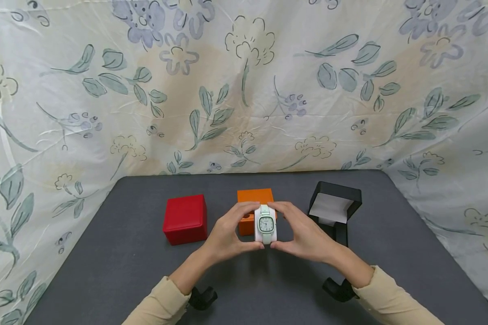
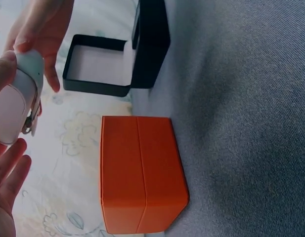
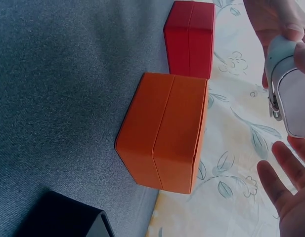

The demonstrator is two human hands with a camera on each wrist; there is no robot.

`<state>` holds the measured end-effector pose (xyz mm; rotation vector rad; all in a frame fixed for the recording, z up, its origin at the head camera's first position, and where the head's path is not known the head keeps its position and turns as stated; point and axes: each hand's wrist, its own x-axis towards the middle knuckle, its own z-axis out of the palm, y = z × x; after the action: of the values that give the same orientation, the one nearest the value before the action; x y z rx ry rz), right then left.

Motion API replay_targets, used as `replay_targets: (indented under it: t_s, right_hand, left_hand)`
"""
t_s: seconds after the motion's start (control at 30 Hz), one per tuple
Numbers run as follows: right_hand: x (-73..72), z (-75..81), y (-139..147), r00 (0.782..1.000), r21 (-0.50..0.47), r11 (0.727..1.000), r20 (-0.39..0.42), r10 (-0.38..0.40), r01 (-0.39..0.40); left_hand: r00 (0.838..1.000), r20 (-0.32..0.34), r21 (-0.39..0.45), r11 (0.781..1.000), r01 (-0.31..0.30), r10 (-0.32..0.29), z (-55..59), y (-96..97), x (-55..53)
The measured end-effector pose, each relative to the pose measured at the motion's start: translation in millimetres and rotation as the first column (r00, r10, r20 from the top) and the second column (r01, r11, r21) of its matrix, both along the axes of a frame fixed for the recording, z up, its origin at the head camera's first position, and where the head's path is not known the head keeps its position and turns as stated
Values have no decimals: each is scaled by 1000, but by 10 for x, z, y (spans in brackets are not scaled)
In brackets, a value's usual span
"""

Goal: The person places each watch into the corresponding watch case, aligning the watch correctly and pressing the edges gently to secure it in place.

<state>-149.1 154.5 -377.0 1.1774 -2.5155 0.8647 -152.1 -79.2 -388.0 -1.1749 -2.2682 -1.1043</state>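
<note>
A mint-green wristwatch (image 1: 266, 224) with a squarish face is strapped round a white cushion (image 2: 8, 111), held upright between both hands. My left hand (image 1: 232, 230) grips its left side, thumb low and index finger at the top. On the other side my right hand (image 1: 307, 232) does the same. The metal buckle (image 3: 275, 109) shows in the right wrist view. Behind the watch stands an orange box (image 1: 255, 197), closed and partly hidden by the watch and left hand.
A closed red box (image 1: 185, 220) sits to the left on the grey table (image 1: 118, 262). At the right is a black box (image 1: 341, 194) with its lid raised, showing a pale lining; the right hand hides part of it. A flowered cloth (image 1: 244, 90) hangs behind the table.
</note>
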Motion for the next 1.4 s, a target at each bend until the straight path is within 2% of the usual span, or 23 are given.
replay_targets:
  t_s: [0.37,0.63,0.97,1.17,1.4]
  right_hand:
    - [13,-53,4,999,12,999,-18,-41,41]
    - [29,-27,51,995,32,995,-1,-95,95]
    - [-6,11,207,991,43,991,36,-126,124]
    - [-2,6,321,986,45,987,61,-157,154]
    - [11,-35,450,973,60,980,117,-198,192]
  left_hand:
    - [999,47,-90,996,-1,5,-6,-13,30]
    - [997,75,-91,996,-9,16,8,45,20]
    - [992,125,-106,994,-14,27,32,208,-48]
    - [989,146,-120,993,11,6,22,322,-116]
    - [990,138,-178,984,28,-3,-9,455,-173]
